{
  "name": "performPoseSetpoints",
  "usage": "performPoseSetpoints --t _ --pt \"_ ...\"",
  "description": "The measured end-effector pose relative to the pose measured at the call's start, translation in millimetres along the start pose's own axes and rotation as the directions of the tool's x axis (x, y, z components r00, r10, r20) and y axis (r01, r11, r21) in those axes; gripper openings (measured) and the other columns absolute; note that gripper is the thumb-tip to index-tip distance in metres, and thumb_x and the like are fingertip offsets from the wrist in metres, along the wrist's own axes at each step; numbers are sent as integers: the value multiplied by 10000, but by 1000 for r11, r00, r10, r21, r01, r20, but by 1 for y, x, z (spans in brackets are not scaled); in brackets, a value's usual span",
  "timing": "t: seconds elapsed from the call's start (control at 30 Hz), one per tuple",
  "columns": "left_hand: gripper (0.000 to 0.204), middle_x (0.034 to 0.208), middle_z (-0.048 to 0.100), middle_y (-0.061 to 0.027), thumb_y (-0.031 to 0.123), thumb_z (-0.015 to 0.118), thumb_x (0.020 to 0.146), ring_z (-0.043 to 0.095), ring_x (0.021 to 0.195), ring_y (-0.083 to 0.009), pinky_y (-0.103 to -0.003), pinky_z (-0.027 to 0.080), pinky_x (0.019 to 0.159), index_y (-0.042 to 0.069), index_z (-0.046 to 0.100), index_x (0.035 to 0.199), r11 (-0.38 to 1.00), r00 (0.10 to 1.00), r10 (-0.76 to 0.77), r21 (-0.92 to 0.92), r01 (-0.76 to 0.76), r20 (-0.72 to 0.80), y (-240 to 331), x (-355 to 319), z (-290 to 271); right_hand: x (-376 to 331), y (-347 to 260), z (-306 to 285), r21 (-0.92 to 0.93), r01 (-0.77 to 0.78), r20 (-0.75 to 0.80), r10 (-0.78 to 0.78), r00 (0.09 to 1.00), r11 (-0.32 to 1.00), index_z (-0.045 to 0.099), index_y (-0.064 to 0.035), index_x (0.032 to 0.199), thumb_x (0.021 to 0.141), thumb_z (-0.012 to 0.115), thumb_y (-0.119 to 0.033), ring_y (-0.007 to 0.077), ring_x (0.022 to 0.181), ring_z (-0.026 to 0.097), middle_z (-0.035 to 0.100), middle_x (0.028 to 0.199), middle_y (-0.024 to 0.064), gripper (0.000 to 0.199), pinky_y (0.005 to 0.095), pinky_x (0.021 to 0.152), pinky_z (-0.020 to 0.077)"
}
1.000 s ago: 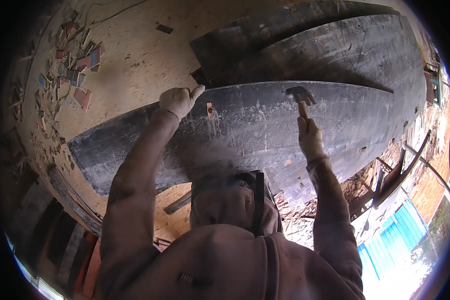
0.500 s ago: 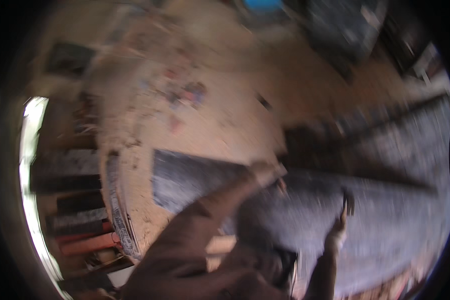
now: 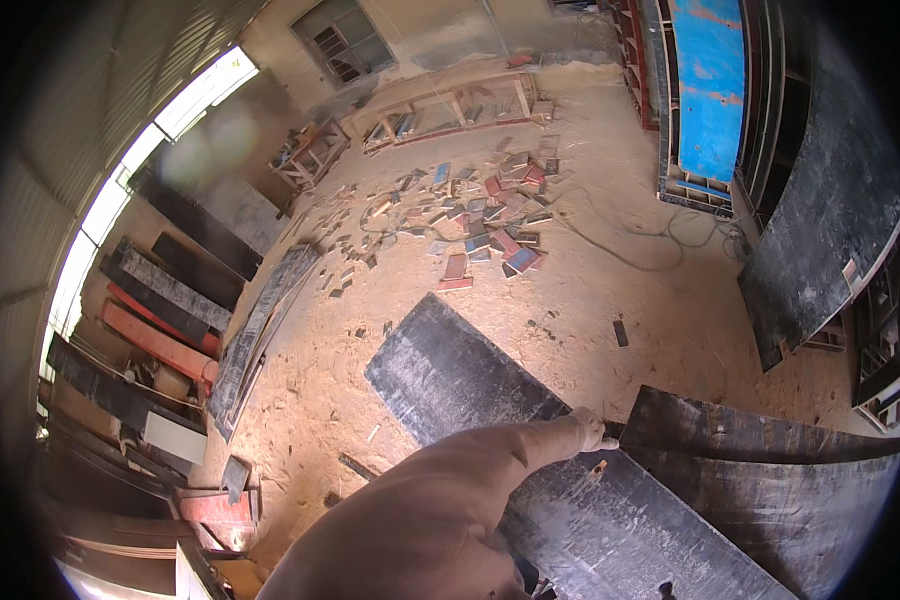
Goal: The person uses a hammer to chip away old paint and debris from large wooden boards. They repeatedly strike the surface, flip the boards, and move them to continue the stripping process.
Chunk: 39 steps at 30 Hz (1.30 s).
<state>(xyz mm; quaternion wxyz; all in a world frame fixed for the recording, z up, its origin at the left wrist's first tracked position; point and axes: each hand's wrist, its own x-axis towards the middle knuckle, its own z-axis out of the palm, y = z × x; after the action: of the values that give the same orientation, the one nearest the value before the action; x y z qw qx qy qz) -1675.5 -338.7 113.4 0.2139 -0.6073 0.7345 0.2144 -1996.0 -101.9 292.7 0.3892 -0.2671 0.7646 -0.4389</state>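
Observation:
A long dark board (image 3: 460, 365) with a scuffed face lies slantwise in front of me. At its far right edge my left hand (image 3: 588, 430) is closed, with the arm stretched across the board. What its fingers hold is too small to make out. A small light-brown piece (image 3: 598, 467) lies on the board just below this hand. My right hand is out of view. At the bottom edge the dark head of a hammer (image 3: 667, 590) just shows over the board.
More dark boards (image 3: 760, 490) lie at the right. Offcuts (image 3: 500, 215) and a cable (image 3: 630, 262) cover part of the sandy floor ahead. Blue (image 3: 710, 90) and black panels (image 3: 820, 220) stand at the far right. Boards (image 3: 160, 345) lean along the left wall; a low bench (image 3: 450, 115) stands at the back.
My view has swung upward, bringing the far wall and floor into sight. My right hand with the hammer has dropped out of view; my left hand stays at the board's edge.

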Motion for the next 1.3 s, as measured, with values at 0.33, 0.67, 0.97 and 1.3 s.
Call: performPoseSetpoints --t 0.33,0.67,0.97,1.3 --pt "454 1049 757 -154 477 501 965 688 1029 -304 -427 516 943 138 785 1068 725 985 36 -683 92 171 27 -30 -25 19 77 -83 -498 184 109 -149 983 848 564 -41 1262 1035 596 -285 291 686 632 661 829 139 334 398 561 487" --pt "983 1325 639 -235 836 169 937 584 1273 -391 -479 439 1085 75 690 1277 997 995 -77 -12 78 71 37 51 -5 -11 138 -149 -585 44 -143 -157 977 810 583 -65 1018 971 693 -269 445 653 653 653 724 204 237 493 526 485" --pt "984 1302 650 -237 832 161 940 581 1255 -424 -479 440 1077 68 698 1248 999 999 -39 -25 40 17 42 50 -3 8 157 -137 -894 345 304 -177 936 287 554 -86 982 1005 628 -320 272 582 642 640 773 139 247 390 467 518" --pt "972 1342 629 -244 833 195 937 553 1301 -419 -473 410 1109 70 676 1301 997 1000 -5 -81 4 -13 33 48 11 6 172 -142 -780 388 258 -312 914 492 571 -80 1077 976 613 -251 392 604 646 682 896 149 203 494 526 513"
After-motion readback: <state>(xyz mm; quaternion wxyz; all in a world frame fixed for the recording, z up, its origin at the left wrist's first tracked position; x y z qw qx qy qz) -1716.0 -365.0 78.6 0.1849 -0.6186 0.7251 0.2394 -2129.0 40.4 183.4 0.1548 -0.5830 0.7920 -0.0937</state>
